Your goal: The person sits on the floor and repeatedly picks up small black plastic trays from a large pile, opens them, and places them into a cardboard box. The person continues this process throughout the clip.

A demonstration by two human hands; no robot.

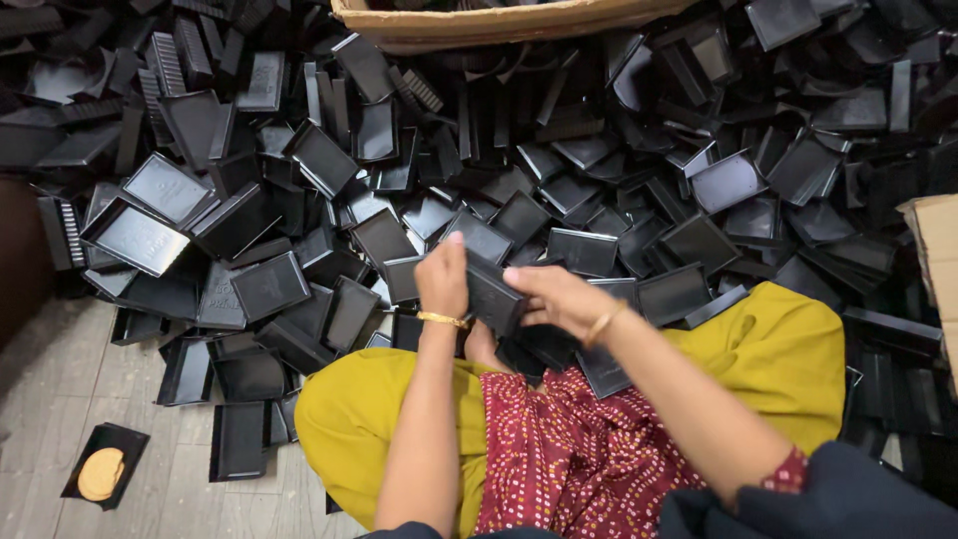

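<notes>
Floor w/ black tray pile (pixel 559 190): both hands (pixel 499 289) grasping one black tray (pixel 493 294).

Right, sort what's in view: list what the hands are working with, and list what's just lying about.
In hand:
- black plastic tray, held between left hand and right hand
- heap of black trays in front, which the hands are nearest to

Lying about:
- cardboard box at the top
- tray with a round tan disc on the floor
- cardboard edge at right
</notes>
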